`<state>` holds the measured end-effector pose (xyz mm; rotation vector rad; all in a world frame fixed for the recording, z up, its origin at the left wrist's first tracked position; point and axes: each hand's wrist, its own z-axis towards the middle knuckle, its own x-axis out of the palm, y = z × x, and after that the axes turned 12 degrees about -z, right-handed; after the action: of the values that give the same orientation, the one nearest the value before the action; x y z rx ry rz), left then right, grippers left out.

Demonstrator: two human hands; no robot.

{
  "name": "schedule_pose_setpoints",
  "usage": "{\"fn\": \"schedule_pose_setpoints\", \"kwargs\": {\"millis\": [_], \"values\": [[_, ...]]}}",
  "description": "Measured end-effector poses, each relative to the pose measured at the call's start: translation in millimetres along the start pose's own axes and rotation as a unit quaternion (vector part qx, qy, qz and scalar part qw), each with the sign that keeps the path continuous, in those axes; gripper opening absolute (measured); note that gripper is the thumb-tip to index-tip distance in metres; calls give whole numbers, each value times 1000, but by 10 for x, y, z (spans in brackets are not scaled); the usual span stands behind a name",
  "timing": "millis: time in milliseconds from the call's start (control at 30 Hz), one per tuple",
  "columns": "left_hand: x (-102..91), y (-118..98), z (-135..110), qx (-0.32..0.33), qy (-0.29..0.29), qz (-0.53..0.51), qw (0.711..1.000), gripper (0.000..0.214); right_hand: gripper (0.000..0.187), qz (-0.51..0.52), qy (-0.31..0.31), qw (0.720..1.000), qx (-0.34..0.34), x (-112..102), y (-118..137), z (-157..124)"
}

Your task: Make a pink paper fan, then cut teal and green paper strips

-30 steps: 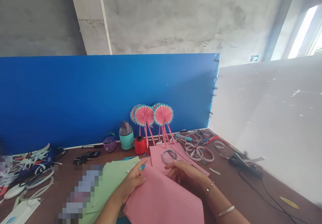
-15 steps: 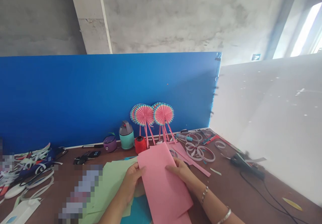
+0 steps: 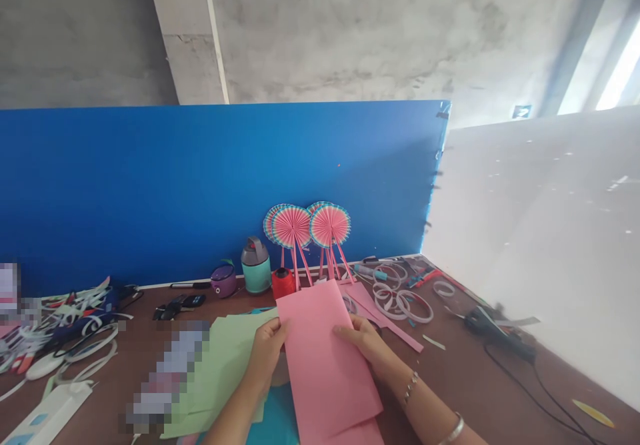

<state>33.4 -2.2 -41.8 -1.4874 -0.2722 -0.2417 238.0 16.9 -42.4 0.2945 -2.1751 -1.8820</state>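
A sheet of pink paper, doubled over along its length, is gripped between my two hands above the table. My left hand pinches its left edge, thumb on the front. On the opposite edge, my right hand has its thumb across the face and its fingers behind, hidden by the paper. More pink paper shows under the lower end. Left of it lie light green sheets, with blue paper partly covered beneath my left forearm.
Round pink paper fans lean against the blue partition. Before them stand a teal container, a purple pot and a red spool. Tape rolls and cables lie right; paper scraps and a power strip lie left.
The view has shifted slightly, so the background sits a little further right. Both hands keep hold of the pink paper, with almost no change in its position or fold.
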Motion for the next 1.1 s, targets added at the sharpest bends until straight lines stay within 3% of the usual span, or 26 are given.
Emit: {"fn": "schedule_pose_setpoints", "kwargs": {"millis": [400, 567, 700, 867, 967, 1100], "values": [[280, -36, 828, 110, 20, 119, 987, 46, 32, 68, -58, 996, -25, -94, -35, 73], [335, -251, 1039, 177, 13, 170, 969, 45, 34, 64, -118, 991, -26, -100, -13, 53], [231, -507, 1129, 189, 15, 195, 962, 40, 29, 76, -108, 991, -24, -81, 60, 3], [104, -622, 981, 170, -6, 193, 966, 46, 21, 95, -101, 990, -15, -66, 126, -42], [63, -491, 719, 142, -1, 185, 973, 49, 24, 108, -79, 991, -18, -58, 122, -42], [-22, -253, 359, 129, 29, 185, 974, 38, 24, 110, -63, 992, -20, -56, 88, -22]]}}
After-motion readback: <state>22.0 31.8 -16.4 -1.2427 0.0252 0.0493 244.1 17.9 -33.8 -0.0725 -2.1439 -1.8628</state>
